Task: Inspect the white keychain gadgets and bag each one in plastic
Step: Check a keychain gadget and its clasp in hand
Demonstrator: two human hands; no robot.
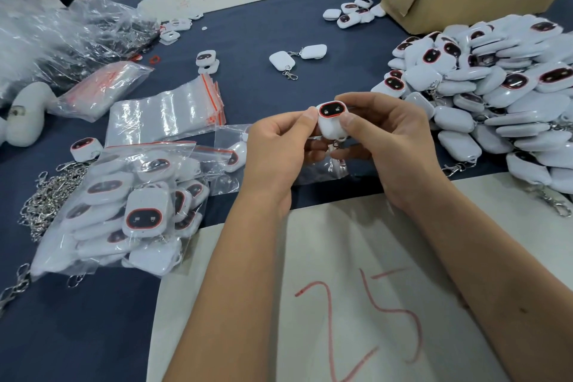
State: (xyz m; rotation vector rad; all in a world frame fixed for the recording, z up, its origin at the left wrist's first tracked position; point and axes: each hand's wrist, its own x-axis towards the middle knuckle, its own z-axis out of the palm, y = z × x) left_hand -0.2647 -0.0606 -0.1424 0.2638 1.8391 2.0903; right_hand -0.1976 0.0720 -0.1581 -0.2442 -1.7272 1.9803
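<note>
A packing workshop: heaped white gadgets (483, 96), zip bags (164, 115) and a cardboard carton (440, 3) on a worktable (248, 80).

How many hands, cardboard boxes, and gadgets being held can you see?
Hands: 2, the left hand and the right hand
Cardboard box: 1
Held white gadget: 1
Total: 4

White sheet (325, 257) — red "25", perhaps.
</note>
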